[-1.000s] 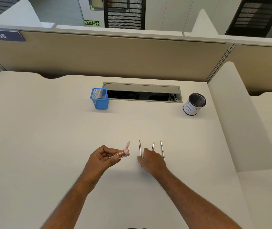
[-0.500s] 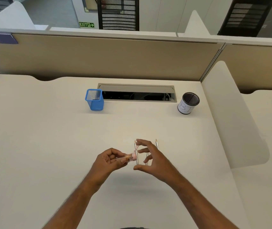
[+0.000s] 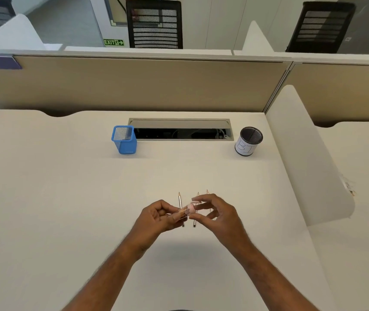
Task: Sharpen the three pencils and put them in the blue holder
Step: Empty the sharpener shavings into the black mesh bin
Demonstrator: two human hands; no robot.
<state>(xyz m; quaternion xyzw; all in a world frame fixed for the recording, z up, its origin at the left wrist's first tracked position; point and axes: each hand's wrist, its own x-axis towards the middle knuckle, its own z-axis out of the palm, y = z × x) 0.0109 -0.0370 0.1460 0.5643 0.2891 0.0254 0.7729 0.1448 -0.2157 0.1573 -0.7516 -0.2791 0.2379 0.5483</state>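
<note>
Holding the pink sharpener (image 3: 184, 212) pinched in the left hand (image 3: 156, 217), right hand (image 3: 218, 213) fingering its cap, no pencil is sharpened yet, so next one of three pencils (image 3: 180, 202) lying near the desk's (image 3: 66, 198) front edge must be lifted, far from the blue holder (image 3: 124, 140) at the back.

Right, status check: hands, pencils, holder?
Left hand grips sharpener; right hand at its cap. Three pencils on desk. Blue holder empty, path clear.

both hands (image 3: 156, 217) pinch a pink sharpener (image 3: 189, 209) (above three pencils (image 3: 180, 199)).
</note>
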